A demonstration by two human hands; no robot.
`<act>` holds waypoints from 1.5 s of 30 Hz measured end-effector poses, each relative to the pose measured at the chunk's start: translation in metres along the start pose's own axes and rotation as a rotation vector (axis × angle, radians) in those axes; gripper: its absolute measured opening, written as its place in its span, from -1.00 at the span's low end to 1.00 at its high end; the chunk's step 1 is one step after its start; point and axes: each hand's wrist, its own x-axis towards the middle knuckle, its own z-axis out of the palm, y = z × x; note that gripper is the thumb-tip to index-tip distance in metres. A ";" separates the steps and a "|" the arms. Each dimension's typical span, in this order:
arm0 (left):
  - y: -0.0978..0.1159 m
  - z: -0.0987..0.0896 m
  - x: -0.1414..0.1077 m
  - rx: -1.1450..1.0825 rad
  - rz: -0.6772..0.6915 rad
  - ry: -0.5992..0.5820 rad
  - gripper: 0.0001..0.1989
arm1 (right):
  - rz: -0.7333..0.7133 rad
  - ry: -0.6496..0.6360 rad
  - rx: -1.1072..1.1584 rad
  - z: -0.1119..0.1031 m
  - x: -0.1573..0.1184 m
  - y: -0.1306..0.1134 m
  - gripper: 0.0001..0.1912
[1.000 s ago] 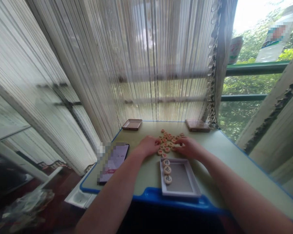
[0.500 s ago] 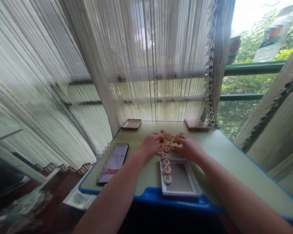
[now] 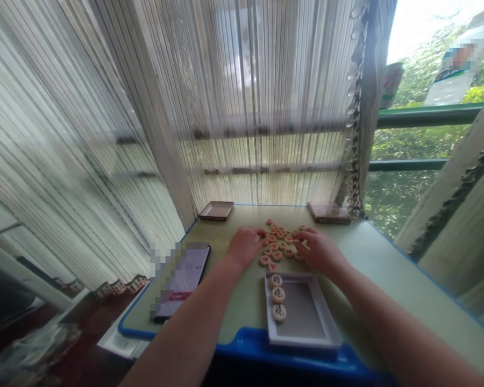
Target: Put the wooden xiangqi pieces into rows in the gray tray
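Observation:
Several round wooden pieces with red or dark characters [image 3: 276,256] lie in a loose cluster on the pale green table. My left hand [image 3: 248,244] is at the cluster's left side, fingertips bent in at its edge pieces; whether it grips one is too small to tell. My right hand [image 3: 317,247] lies at the right side, thumb and fingers apart, touching or nearly touching pieces there. Nearer to me is a shallow white box [image 3: 333,334], with three pieces marked in dark characters [image 3: 278,294] standing in a column along its left side.
A phone or tablet [image 3: 187,277] lies at the table's left. An open shallow tray [image 3: 216,210] sits at the back left and a flat box [image 3: 329,211] at the back right. Striped curtains hang behind the table [image 3: 379,269]; a bottle [image 3: 460,67] stands by the window.
The view has shifted a little, so the table sits lower. My hands have drawn slightly apart, showing more of the cluster between them. The three pieces in the white box have stayed in place.

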 end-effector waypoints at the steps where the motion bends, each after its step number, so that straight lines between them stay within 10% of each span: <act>1: 0.002 0.001 0.000 -0.107 0.002 -0.007 -0.81 | -0.023 0.003 0.050 0.000 -0.001 -0.004 -0.78; 7: 0.012 0.007 -0.001 -0.830 -0.076 -0.152 -0.72 | -0.135 0.057 0.213 0.000 -0.006 -0.024 -0.76; 14: 0.021 -0.001 -0.004 -1.040 -0.131 -0.206 -0.65 | -0.203 0.112 0.217 -0.004 -0.010 -0.028 -0.77; 20: 0.024 -0.007 -0.005 -0.999 -0.081 -0.207 -0.68 | -0.159 0.121 0.148 -0.017 -0.011 -0.030 -0.78; 27: 0.028 -0.021 -0.016 -0.540 0.078 0.091 -0.73 | -0.100 -0.091 0.246 -0.041 -0.049 -0.053 -0.82; 33: 0.034 -0.029 -0.063 -0.378 0.225 0.068 -0.73 | -0.107 -0.172 0.170 -0.034 -0.093 -0.071 -0.85; 45: 0.036 -0.024 -0.121 -0.258 0.334 -0.018 -0.80 | -0.132 -0.154 0.100 -0.027 -0.096 -0.077 -0.78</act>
